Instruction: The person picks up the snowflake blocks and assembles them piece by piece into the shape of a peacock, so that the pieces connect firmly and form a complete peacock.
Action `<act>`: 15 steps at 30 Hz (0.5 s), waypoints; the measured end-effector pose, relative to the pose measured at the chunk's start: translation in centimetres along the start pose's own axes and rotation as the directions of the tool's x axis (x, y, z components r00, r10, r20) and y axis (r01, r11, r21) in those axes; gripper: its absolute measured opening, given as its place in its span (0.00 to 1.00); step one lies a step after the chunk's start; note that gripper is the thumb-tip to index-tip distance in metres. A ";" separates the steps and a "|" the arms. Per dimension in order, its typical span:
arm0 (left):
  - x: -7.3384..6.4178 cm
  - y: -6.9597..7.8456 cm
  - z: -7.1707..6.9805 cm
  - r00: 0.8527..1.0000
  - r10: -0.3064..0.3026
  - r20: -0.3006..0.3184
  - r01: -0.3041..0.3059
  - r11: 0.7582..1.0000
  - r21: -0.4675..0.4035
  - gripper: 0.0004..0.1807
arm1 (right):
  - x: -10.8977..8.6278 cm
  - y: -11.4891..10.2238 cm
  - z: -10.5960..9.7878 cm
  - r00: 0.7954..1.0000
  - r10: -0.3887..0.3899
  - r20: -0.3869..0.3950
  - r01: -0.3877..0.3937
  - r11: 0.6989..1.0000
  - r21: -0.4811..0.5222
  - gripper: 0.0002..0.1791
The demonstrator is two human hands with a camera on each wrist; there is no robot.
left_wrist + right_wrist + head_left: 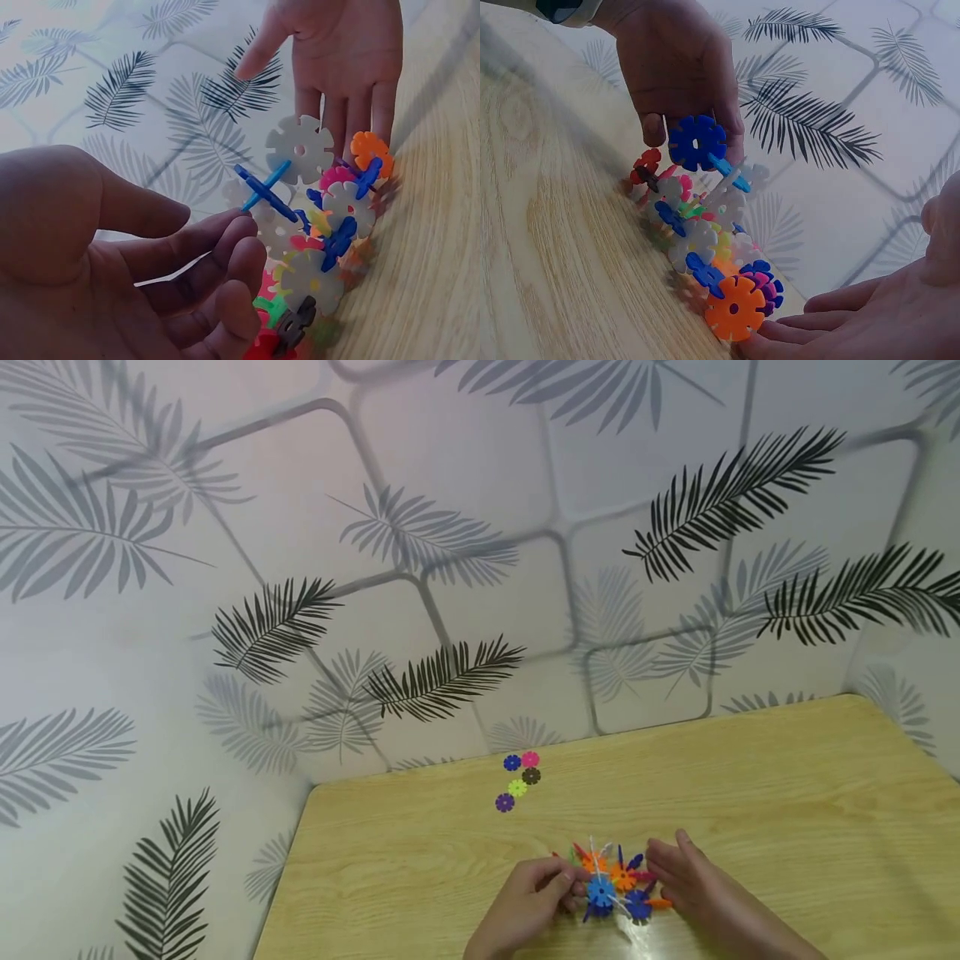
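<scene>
A cluster of interlocked snowflake discs (622, 878) rests on the table between my two hands. It mixes white, blue, orange, pink, green and red pieces, joined at angles. At its left side is my left hand (528, 897), fingers loosely bent and thumb apart from them. Its fingertips are close to a light blue disc (281, 174) crossed with a dark blue one; whether they touch is unclear. My right hand (697, 885) is on the other side, its fingers extended beside an orange disc (735, 309) at the cluster's end. Neither hand visibly grips a piece.
Farther back on the table (390, 835) lie several loose discs: a blue one (512, 762), a pink one (530, 759), a brown one (531, 776), a yellow one (517, 787) and a purple one (505, 802). A leaf-patterned wall (487, 610) borders the table's back.
</scene>
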State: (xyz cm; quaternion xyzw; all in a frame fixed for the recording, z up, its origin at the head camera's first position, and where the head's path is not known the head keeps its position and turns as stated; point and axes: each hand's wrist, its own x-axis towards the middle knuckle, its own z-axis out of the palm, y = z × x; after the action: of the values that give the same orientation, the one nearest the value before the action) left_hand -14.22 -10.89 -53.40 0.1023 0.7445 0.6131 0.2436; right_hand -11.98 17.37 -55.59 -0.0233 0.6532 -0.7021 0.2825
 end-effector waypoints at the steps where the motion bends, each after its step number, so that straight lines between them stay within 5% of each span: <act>1: 0.0 0.0 -0.1 1.000 -0.001 0.000 0.001 1.000 -0.009 0.15 | -0.1 0.1 -0.1 1.000 -0.001 -0.003 0.001 1.000 0.015 0.55; 7: 0.0 0.1 -1.0 0.999 0.021 -0.027 -0.022 1.000 -0.018 0.15 | -0.4 0.6 -0.8 0.998 -0.062 0.021 0.061 0.997 0.052 0.51; 15: -0.7 0.5 -4.7 0.989 -0.011 -0.148 0.003 0.998 -0.057 0.18 | -0.7 -0.2 -1.1 0.996 -0.085 0.008 0.084 0.996 0.043 0.51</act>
State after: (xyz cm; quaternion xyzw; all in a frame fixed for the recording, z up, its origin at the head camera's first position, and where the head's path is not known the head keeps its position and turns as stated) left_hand -15.97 -15.17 -52.13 0.0467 0.7431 0.6392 0.1926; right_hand -11.90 18.68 -55.27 -0.0482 0.6351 -0.7271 0.2561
